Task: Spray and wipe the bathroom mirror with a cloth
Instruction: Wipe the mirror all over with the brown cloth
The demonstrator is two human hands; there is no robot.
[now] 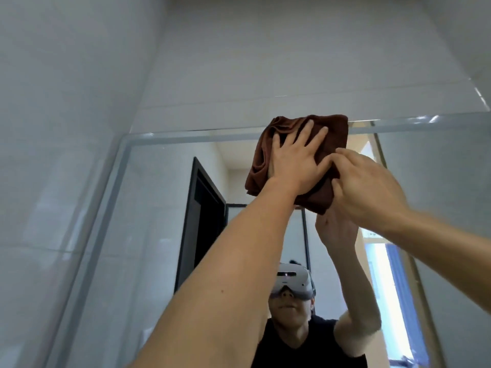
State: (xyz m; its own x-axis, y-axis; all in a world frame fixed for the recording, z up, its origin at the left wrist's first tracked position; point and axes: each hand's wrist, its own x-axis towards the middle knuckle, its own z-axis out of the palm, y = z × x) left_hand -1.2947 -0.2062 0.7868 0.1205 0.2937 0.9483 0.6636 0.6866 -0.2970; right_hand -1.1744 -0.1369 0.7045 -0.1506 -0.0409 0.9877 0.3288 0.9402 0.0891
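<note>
The brown cloth is soft and light, a limp folded pad with no stiffness of its own. It will likely sag, unfold or slide off the glass the moment pressure lets up, so it is best handled by a flat palm spread across its middle, with a second hold on an edge to keep the folds together. It looks like thick terry or microfibre, a deep rust brown, folded into a rough square with bunched creases along its left side and a corner hanging down at the bottom.

The cloth sits against the mirror, right at the mirror's top edge, its upper border reaching the bevelled strip and just overlapping the white tiled wall above. The left hand lies flat on the cloth with fingers straight and spread, pressing it to the glass. The right hand comes in from the mirror's right side, its fingers curled and pinching the cloth's right edge, so this grip is clamped on the fabric while the left one is apart and simply pressing.

The mirror itself is large, with a bevelled border, smooth and probably slick where it is wet. No spray bottle is in view. In the mirror show the person's reflection with raised arms, a dark doorway and a bright window.
</note>
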